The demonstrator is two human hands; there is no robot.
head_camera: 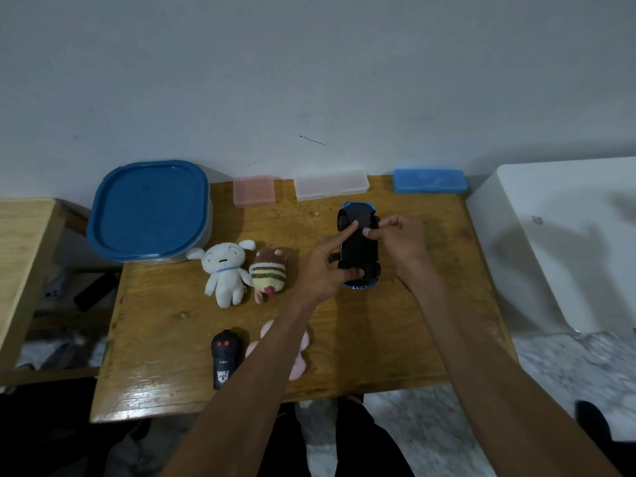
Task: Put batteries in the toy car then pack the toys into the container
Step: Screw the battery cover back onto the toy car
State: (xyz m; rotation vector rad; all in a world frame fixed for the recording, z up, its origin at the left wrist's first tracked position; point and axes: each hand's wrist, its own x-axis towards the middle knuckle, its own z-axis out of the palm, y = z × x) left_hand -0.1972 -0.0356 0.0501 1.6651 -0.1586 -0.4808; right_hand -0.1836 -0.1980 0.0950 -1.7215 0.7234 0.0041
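The blue toy car (358, 247) lies upside down on the wooden table (179, 339), its black underside facing up. My left hand (328, 266) grips the car's near end with thumb and curled fingers, while its index finger presses on the underside. My right hand (401, 237) pinches at the car's right side near the middle. No batteries are visible. The container (148, 211) with a blue lid stands shut at the table's far left corner. A white plush dog (225, 271) and a striped brown plush (268, 275) lie mid-table. A pink plush (299, 352) shows partly under my left forearm.
A black remote control (225, 359) lies near the front edge. Along the wall stand a pink case (254, 190), a clear case (331, 184) and a blue case (429, 180). A white appliance (568, 242) borders the right side, a second wooden table (24, 235) the left.
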